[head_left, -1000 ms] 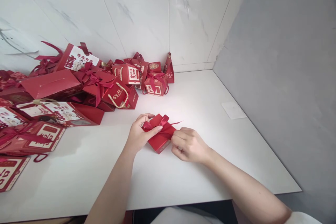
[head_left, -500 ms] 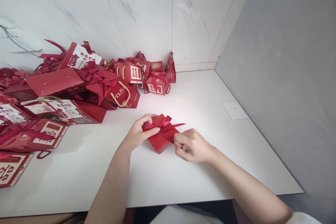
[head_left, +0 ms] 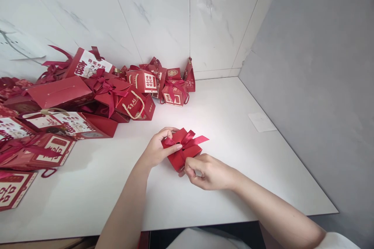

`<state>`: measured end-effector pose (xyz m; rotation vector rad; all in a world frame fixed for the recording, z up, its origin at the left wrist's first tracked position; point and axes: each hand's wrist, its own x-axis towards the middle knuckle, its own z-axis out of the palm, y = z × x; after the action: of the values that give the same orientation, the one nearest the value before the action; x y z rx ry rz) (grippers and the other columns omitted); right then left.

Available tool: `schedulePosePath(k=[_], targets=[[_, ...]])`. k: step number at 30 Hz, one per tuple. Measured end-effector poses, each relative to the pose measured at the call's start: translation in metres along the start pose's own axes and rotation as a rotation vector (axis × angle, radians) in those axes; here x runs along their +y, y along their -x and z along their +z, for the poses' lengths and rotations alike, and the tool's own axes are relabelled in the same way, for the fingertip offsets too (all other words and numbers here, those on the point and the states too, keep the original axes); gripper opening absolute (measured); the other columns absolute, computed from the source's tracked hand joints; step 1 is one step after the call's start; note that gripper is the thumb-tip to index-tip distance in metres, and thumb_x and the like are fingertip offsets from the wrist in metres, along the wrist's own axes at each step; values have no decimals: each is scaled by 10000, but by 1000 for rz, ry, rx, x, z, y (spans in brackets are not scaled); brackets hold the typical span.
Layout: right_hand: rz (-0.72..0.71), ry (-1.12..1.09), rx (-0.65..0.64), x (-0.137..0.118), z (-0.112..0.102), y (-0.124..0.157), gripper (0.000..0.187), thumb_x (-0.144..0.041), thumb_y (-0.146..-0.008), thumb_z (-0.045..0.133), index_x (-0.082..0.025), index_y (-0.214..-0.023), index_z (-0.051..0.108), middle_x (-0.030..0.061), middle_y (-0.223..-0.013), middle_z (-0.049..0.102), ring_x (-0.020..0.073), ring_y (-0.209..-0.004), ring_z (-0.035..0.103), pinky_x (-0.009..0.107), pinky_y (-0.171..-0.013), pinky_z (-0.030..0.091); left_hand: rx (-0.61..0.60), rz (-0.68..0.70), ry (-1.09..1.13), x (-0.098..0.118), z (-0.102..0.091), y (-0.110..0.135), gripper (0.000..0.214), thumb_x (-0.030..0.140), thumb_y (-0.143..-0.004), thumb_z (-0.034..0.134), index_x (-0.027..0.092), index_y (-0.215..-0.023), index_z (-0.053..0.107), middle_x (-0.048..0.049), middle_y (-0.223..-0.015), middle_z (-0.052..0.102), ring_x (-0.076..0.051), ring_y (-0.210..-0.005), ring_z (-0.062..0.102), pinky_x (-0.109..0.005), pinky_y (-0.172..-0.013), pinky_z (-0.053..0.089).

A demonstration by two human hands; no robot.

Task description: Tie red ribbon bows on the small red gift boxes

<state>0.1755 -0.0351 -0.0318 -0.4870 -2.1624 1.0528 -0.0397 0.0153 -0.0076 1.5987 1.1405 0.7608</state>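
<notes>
A small red gift box (head_left: pixel 176 159) rests on the white table in front of me, with a red satin ribbon (head_left: pixel 201 139) tied in a bow on top. My left hand (head_left: pixel 156 148) is closed around the box's left side, its thumb pressing at the knot. Fingers pinched, my right hand (head_left: pixel 209 172) is at the box's near right edge. A strand of the ribbon runs from the knot toward those fingertips and seems held there; its end is hidden. Another tail sticks out loose to the right.
A heap of red gift boxes (head_left: pixel 61 91) with ribbons and rope handles covers the left of the table (head_left: pixel 233 124). A small ribboned box (head_left: pixel 175 93) stands by the tiled wall (head_left: pixel 157 15). A white paper square (head_left: pixel 262 122) lies near a grey panel (head_left: pixel 315 85) at right.
My right hand has moved left and toward me, from the box's right side to its near edge. The box has shifted slightly right, and the ribbon tail now lies broader.
</notes>
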Motion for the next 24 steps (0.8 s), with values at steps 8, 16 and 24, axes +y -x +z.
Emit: schedulePosePath(k=[8, 16, 24], targets=[[0, -64, -62, -4, -4, 0, 254, 4, -807, 486, -230, -785, 391, 22, -810, 625, 145, -860, 708, 178, -523, 429, -21, 26, -18, 0, 5, 1, 396, 344, -784, 747, 220, -716, 377, -107, -1276, 617, -277, -1240, 574, -412, -1047, 425], [7, 61, 10, -6, 5, -1, 219, -18, -822, 498, -226, -830, 430, 19, -844, 675, 117, -712, 659, 205, -551, 453, 12, 14, -47, 1, 7, 2, 430, 380, -732, 796, 222, -708, 397, -114, -1238, 641, -305, -1248, 577, -417, -1019, 451], [-28, 105, -70, -8, 0, -1, 232, 2, -800, 499, -219, -870, 490, -5, -768, 654, 109, -613, 590, 209, -542, 437, 0, 5, -12, 0, 11, 0, 416, 369, -749, 784, 220, -680, 402, -114, -1245, 646, -308, -1257, 575, -420, -1036, 438]])
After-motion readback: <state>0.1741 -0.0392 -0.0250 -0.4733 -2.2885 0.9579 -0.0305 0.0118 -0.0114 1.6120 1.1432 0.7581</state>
